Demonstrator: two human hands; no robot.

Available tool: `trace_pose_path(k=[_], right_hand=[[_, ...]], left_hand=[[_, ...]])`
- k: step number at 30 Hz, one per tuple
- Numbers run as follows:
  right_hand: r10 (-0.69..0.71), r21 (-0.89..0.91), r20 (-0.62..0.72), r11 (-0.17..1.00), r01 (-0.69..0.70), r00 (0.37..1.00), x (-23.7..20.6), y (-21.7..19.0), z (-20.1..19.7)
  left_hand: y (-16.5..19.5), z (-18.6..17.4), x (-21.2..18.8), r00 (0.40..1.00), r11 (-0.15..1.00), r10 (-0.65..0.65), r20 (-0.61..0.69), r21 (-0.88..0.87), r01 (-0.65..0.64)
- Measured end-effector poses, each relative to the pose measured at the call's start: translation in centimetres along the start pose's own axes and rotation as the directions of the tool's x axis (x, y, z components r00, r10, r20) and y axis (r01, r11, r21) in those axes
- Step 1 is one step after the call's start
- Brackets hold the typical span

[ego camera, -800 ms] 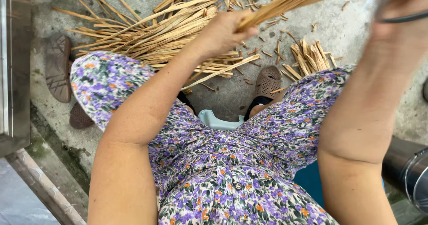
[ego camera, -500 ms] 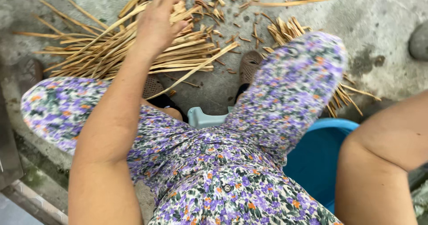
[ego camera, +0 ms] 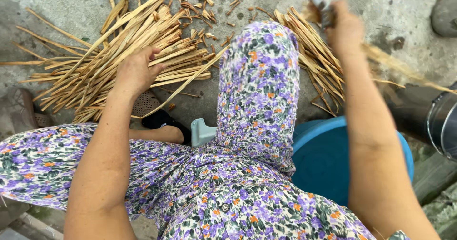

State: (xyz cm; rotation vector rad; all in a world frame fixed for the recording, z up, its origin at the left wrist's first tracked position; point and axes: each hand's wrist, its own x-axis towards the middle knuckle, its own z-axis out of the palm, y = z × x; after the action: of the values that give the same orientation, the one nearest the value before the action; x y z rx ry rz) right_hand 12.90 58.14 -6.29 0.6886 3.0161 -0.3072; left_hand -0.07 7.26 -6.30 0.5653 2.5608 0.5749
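- The left hand [ego camera: 135,71] rests on the heap of pale, split dry cane strips [ego camera: 119,54] on the concrete, fingers curled loosely over the nearest ones, not visibly pinching.
- The strips run slantwise, from below and left of that hand to above and right of it.
- The right hand [ego camera: 343,28], blurred, is clenched round a thin grey tool [ego camera: 320,4] and a long straw-coloured strip [ego camera: 404,68] trailing to its right; a smaller bundle of strips [ego camera: 309,54] lies just beneath it.
- The left hand is nearer the big heap.

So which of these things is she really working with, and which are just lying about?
In use:
- left hand on the pile of split cane strips
- right hand gripping a blurred tool and a strip
- second strip pile

Lying about:
- blue tub
- metal cylinder
- sandal
- scattered offcuts
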Motion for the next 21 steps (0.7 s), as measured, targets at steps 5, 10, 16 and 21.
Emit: trace_pose_path(k=[5, 10, 16, 21], right_hand=[[0.060, 0.096, 0.124, 0.993, -0.072, 0.990, -0.3, -5.1, 4.7], [0.035, 0.196, 0.288, 0.976, -0.095, 0.957, 0.6, -8.1, 4.3], [-0.065, 0.356, 0.118, 0.934, 0.019, 0.991, 4.0, -10.5, 0.4], [-0.107, 0.728, 0.164, 0.684, -0.047, 0.981, 6.1, -12.6, -8.6]], left_hand=[[-1.0, -0.1, -0.8, 0.996, 0.995, -0.090, 0.002, -0.042, 0.090], [-3.0, -0.2, 0.9, 0.997, 0.995, -0.069, -0.036, -0.070, 0.067], [-4.8, -0.3, 2.9, 0.975, 0.984, -0.175, 0.138, 0.047, 0.170], [-4.8, 0.4, 1.7, 0.988, 0.977, -0.042, 0.147, 0.211, 0.010]])
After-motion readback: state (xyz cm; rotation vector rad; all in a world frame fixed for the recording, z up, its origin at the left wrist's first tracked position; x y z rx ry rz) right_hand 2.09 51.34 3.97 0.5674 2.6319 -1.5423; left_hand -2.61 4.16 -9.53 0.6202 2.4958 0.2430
